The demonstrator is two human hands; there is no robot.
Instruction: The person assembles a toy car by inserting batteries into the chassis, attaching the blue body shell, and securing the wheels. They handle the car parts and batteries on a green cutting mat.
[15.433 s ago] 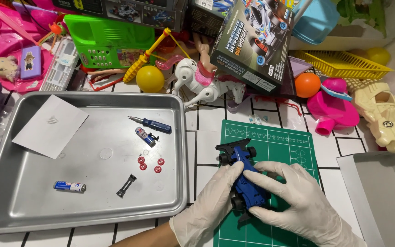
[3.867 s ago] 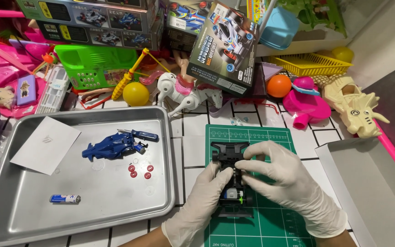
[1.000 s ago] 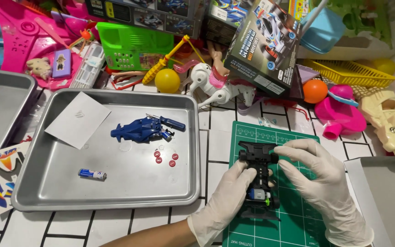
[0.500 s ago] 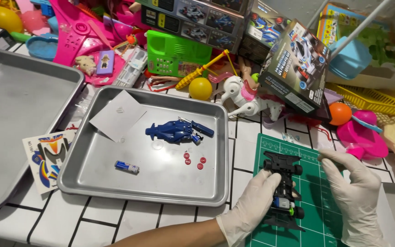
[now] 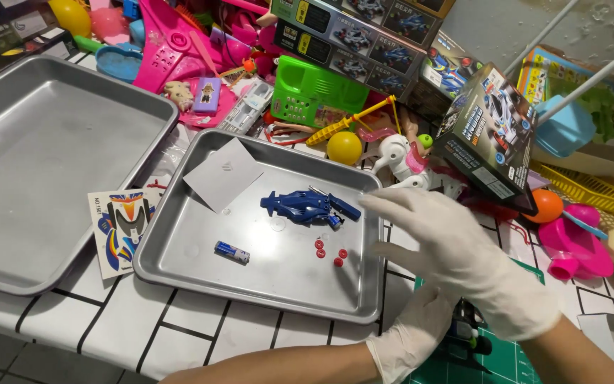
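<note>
Black toy chassis point(image 5: 467, 334), seemingly half-hidden.

Both hands, right hand point(image 5: 463, 263) and left hand point(image 5: 413, 338), in thin white rubbery gloves, matt, slightly wrinkled. Metal tray point(image 5: 179, 242) brushed, dull sheen, smooth. Inside tray: glossy blue plastic car body point(image 5: 300, 206), small red plastic washers point(image 5: 328, 252), matt white paper sheet point(image 5: 222, 174). Left of tray: glossy printed sticker sheet point(image 5: 124, 227).

Car body point(image 5: 305, 206) in tray point(image 5: 179, 263), chassis point(image 5: 467, 334) prob. on mat right.
</note>
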